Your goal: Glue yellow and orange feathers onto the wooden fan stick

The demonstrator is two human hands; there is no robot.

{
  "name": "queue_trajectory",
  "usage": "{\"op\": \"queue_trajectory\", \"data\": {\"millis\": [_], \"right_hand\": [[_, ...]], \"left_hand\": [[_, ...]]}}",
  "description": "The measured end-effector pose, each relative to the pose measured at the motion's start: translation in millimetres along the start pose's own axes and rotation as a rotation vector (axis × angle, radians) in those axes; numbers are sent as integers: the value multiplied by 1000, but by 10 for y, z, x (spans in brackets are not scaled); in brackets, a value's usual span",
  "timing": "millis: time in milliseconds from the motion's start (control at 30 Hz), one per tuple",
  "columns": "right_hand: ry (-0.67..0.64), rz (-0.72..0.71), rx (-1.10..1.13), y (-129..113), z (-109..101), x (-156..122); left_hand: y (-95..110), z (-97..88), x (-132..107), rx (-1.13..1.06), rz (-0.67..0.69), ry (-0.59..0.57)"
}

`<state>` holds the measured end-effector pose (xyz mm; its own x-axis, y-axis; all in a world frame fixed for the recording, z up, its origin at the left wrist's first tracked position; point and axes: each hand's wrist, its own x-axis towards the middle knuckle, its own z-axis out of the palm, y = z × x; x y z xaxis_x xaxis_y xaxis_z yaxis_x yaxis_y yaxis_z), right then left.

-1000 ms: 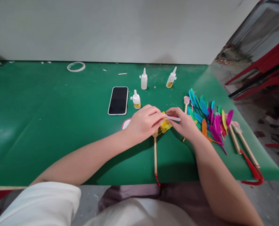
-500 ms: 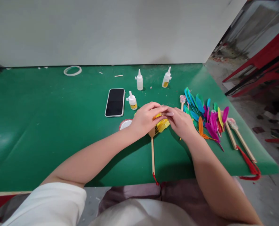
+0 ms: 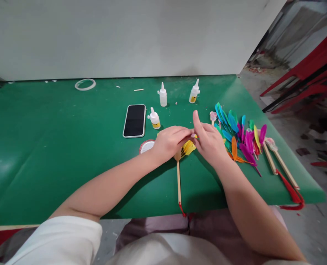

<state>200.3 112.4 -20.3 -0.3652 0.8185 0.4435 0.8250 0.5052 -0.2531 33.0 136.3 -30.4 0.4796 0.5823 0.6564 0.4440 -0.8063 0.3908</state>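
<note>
Under my hands lies a wooden-handled fan (image 3: 179, 180) with a red cord at its lower end. Yellow feathers (image 3: 189, 148) show on its head, in the gap between my hands. My left hand (image 3: 170, 141) covers much of the fan head, its fingers bent and pressed together toward the right. What its fingertips hold, if anything, is hidden. My right hand (image 3: 210, 144) meets those fingertips, with its thumb raised apart from the other fingers. I see nothing in its grasp. Behind my left wrist, a round white lid or dish with a red rim (image 3: 146, 146) is partly covered.
A phone (image 3: 134, 120) and several small white glue bottles (image 3: 154, 119) stand beyond my hands. At the right lie loose coloured feathers (image 3: 236, 136) and more wooden handles (image 3: 284, 165) with a red tassel (image 3: 292, 195). A white ring (image 3: 85, 84) lies near the grey wall.
My right thumb has lifted upward and away from the other fingers. My right hand has turned somewhat, while my left hand has sunk slightly. The fan has barely moved.
</note>
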Motion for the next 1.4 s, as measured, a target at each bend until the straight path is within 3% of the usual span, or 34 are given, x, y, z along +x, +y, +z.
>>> {"op": "queue_trajectory", "data": {"millis": [67, 167, 300, 400, 567, 667, 933, 1167, 1233, 1400], "right_hand": [[37, 66, 53, 96, -81, -27], [114, 224, 41, 303, -213, -135], [-59, 409, -30, 455, -280, -300], [-132, 454, -95, 411, -224, -341], [-183, 529, -252, 275, -76, -305], [-224, 515, -212, 273, -30, -299], [-88, 597, 223, 394, -93, -307], [-8, 741, 832, 415, -179, -299], [38, 712, 824, 398, -196, -297], [212, 541, 487, 301, -231, -280]], "left_hand": [[-8, -42, -7, -36, -54, 5], [-35, -117, -46, -157, -275, 19], [-84, -152, -135, -403, -555, 53], [-107, -139, -184, -462, -632, 52], [-136, -132, -224, -357, -586, -4], [-149, -136, -250, -315, -563, -21], [-169, -154, -325, -318, -576, -39], [-194, -142, -344, -234, -593, -63], [-193, -145, -340, -233, -591, -71], [-189, -171, -311, -234, -586, -88]]}}
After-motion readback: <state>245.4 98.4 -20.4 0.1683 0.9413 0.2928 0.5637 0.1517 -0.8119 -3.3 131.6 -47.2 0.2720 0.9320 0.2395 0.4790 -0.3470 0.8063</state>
